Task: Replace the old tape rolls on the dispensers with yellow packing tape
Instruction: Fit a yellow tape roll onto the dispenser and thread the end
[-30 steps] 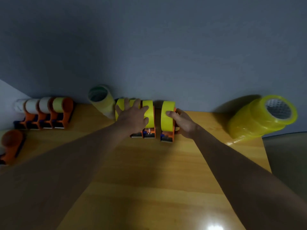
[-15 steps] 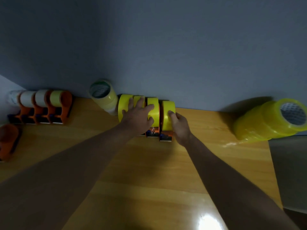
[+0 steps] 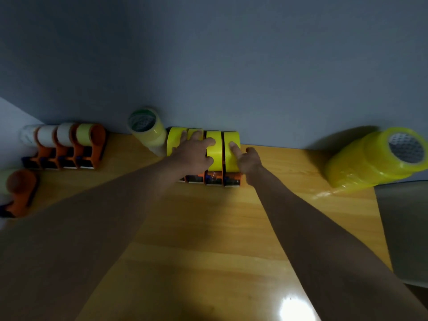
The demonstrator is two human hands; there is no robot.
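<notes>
Closing the gap: the fourth dispenser (image 3: pixel 232 180) now sits flush against the yellow row.
My left hand (image 3: pixel 193 152) lies flat over the rolls (image 3: pixel 214 150); my right hand (image 3: pixel 247 162), fingers straight, presses the end roll (image 3: pixel 231 154).

Varnished wooden table (image 3: pixel 208 228), glossy enough to throw back a bright glare near its front edge, grain running crosswise. Smooth, slightly shiny yellow tape on the rolls (image 3: pixel 214 150) set in the middle dispensers (image 3: pixel 214 179), those of orange plastic. Stack of yellow rolls (image 3: pixel 370 158) at right wrapped in clear, wrinkled, glinting film. Paler, translucent yellowish roll (image 3: pixel 148 130) by the wall. Old rolls (image 3: pixel 46 135) at left whitish and dull, on orange plastic too. Matt, even blue-grey wall (image 3: pixel 231 66).
</notes>
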